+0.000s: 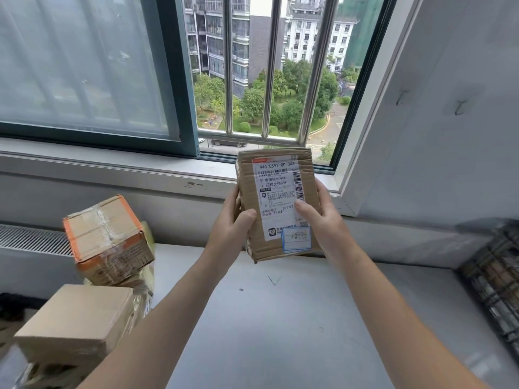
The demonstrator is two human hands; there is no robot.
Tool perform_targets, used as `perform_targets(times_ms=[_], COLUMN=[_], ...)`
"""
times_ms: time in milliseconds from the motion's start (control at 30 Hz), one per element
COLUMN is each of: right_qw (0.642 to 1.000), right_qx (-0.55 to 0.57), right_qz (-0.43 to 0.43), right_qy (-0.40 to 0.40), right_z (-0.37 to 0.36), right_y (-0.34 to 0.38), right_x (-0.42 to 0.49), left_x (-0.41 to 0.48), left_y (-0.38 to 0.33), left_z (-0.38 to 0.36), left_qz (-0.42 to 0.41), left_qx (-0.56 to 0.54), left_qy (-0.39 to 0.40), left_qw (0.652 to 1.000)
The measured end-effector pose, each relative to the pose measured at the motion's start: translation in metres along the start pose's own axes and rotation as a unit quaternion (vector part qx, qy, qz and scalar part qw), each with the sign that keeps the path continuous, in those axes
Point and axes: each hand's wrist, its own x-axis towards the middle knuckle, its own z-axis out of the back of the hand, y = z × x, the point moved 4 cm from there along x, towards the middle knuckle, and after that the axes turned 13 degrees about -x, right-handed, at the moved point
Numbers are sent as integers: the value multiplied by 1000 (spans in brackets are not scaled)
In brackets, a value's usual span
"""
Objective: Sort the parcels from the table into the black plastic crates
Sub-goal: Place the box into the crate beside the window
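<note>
**Head view.** A flat cardboard parcel [276,203] is held upright above the table [280,318] by 2 hands. Its printed shipping label [278,192] faces the camera, which suggests the label is being read to decide which crate the parcel belongs in.

- **Left hand:** the left hand [231,223] grips the parcel's left edge, with the thumb on the front face and the fingers curled behind.
- **Right hand:** the right hand [323,217] grips the right edge in the same way, with its thumb lying on the lower part of the label.
- **Parcel:** it sits between the 2 hands, clear of the table surface, and its top rises above both thumbs.
- **Left of the left forearm:** 2 further parcels lie here. One is an orange-taped box [106,240], tilted on a pile. The other is a plain brown box [75,321], nearer the camera.
- **Right of the right hand:** well apart, a black gridded crate [497,279] shows at the frame edge. It is blurred and its contents cannot be told.

The likely next move is a carry rightward to that crate.
</note>
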Motion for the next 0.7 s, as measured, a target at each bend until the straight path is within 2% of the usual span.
perform_targets(times_ms=[200, 333, 700], right_qw=[999, 997, 994], right_qx=[-2, -52, -56], right_qz=[23, 43, 76], right_qy=[-36, -40, -49], right_z=[2, 6, 7], right_y=[23, 43, 61], right_x=[-14, -26, -39], left_x=[-6, -9, -16], left_y=[-21, -29, -35], left_z=[-10, -12, -17], left_qz=[-26, -37, -68], left_qx=[45, 44, 27], left_qy=[-39, -35, -27], left_qw=[998, 998, 997])
